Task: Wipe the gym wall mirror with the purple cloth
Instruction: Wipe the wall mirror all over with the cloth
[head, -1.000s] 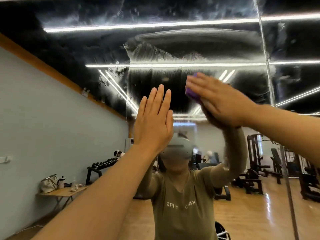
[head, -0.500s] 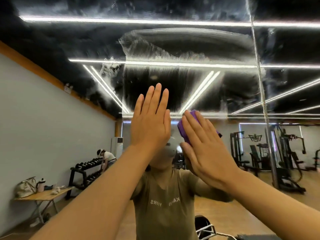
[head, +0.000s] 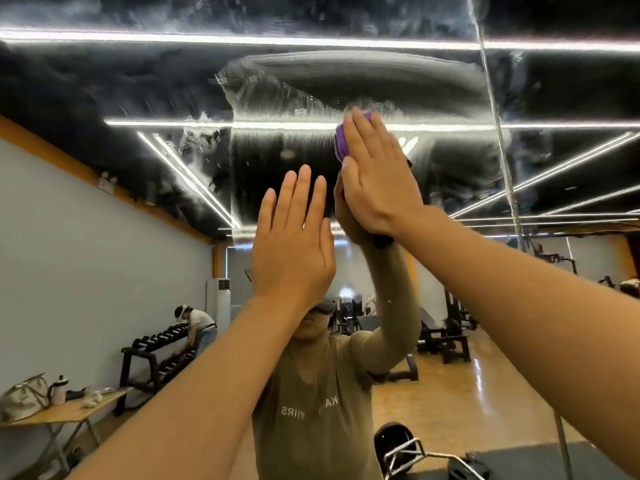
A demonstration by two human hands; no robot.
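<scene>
The gym wall mirror (head: 104, 237) fills the view, with smeared wipe marks (head: 277, 95) across its upper part. My right hand (head: 377, 174) presses the folded purple cloth (head: 341, 140) flat against the glass with straight fingers; only the cloth's left edge and top show past the fingers. My left hand (head: 294, 237) lies flat on the mirror just below and to the left of it, fingers straight and together, holding nothing. My own reflection stands behind both hands.
A vertical seam (head: 498, 133) between mirror panels runs to the right of my right hand. Reflected in the glass are a dumbbell rack (head: 156, 351) with a person bent over it, a small table (head: 62, 410) with bags, and weight machines (head: 450, 337).
My right hand slid the cloth down to the mirror's middle beside my left hand, then back up and to the right. My left hand has stayed pressed in place.
</scene>
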